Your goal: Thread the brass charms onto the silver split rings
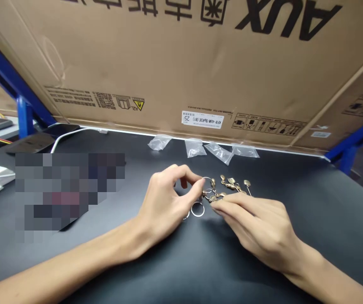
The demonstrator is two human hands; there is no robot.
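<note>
My left hand [170, 192] pinches a thin silver key ring [207, 177] between thumb and index finger. Small gold-coloured metal links [213, 184] hang by that ring, between my two hands. My right hand [260, 221] is closed at the fingertips on a small gold-coloured metal piece [213, 200], mostly covered by the fingers. Just below my left thumb, another silver ring [197, 215] lies on the black table, with part of one more beside it. Beyond my right fingers lie several gold-coloured pendants [231, 180] with short chains or clasps.
Several clear plastic bags [195, 148] line the back of the black tabletop [175, 270]. Behind them stands a large cardboard box [156, 71], with blue metal posts [25, 116] at the sides. A white cable [67, 134] and a blurred-out patch [61, 190] are at left.
</note>
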